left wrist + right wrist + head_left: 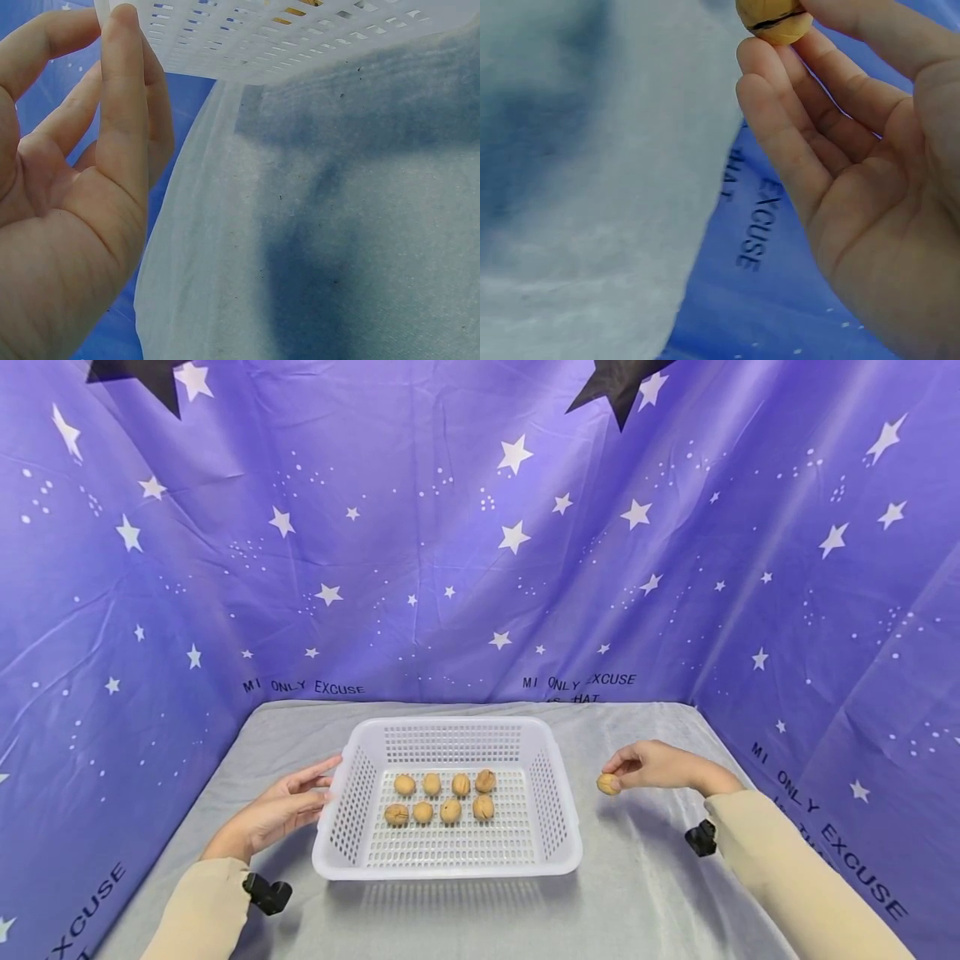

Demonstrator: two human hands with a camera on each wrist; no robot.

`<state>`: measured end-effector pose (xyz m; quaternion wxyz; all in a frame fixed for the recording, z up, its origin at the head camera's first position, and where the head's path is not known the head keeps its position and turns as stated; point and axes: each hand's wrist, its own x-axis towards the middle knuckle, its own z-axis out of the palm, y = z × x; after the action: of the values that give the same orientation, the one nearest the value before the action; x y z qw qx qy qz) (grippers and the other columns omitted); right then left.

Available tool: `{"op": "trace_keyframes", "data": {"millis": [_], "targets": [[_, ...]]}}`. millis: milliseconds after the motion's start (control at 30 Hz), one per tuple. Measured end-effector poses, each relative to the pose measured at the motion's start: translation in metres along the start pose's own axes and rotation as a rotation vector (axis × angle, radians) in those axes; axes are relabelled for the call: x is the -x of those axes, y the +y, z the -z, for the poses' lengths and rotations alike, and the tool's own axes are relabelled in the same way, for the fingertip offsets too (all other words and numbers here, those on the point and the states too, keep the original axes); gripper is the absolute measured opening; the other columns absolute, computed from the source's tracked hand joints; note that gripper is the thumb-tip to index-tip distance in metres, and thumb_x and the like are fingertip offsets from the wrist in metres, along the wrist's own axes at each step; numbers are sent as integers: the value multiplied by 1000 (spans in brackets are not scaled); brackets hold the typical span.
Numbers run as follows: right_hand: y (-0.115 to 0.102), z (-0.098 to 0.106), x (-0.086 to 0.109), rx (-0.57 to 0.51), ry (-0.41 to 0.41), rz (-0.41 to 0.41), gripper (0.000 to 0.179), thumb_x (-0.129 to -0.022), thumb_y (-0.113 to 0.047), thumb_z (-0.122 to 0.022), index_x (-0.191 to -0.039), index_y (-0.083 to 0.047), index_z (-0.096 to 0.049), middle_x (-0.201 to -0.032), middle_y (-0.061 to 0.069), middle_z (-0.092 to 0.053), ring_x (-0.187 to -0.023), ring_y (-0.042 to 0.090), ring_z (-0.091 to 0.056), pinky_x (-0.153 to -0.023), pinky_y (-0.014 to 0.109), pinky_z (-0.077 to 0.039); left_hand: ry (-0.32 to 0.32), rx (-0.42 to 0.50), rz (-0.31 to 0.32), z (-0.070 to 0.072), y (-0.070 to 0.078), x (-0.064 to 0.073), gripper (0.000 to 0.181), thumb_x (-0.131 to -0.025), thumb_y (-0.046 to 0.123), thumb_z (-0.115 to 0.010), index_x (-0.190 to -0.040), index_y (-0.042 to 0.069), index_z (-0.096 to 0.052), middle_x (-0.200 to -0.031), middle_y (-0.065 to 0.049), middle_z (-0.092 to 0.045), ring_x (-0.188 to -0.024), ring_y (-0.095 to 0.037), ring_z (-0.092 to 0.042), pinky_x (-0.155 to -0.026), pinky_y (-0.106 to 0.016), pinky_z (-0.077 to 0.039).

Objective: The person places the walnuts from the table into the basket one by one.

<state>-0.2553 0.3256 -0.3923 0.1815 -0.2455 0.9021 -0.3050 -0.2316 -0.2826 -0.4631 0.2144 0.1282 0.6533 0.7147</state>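
My left hand pinches the left rim of a white plastic basket; in the left wrist view the thumb and a finger meet at the edge of its perforated wall. Inside the basket, several walnuts lie in two rows on the slotted floor. Off to the right of the basket, my right hand holds one walnut between thumb and fingertips, above the table. Seen from the right wrist, this walnut has a dark line along its shell, and the other fingers curve loosely below it.
Grey cloth covers the table. Purple-blue curtains with stars and lettering hang behind it and along both sides. Each wrist carries a small black camera, one on the left sleeve and one on the right.
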Motion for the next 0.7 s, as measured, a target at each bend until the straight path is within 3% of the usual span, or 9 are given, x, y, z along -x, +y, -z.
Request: {"op": "trace_keyframes", "data": {"millis": [333,700], "targets": [[-36,19,-22,47,13,85,30,-93,-22,-73,-115,-2,-72,-102,1,-73,-96,17,-67,-84,28,-55,-10,-8,1,0,0,-1,69,-101,-2,-54,-160,6,-20,-134,-13,-52,-114,-21,-62,-97,-40,-52],[-80,6,-67,89,-49,156,30,-91,-19,-73,-116,-3,-71,-102,-3,-71,-95,13,-66,-87,29,-55,-31,-5,-16,2,-2,-2,69,-101,-3,-54,-160,5,-20,-135,-13,-52,-115,-22,-62,-98,-39,-52]]}}
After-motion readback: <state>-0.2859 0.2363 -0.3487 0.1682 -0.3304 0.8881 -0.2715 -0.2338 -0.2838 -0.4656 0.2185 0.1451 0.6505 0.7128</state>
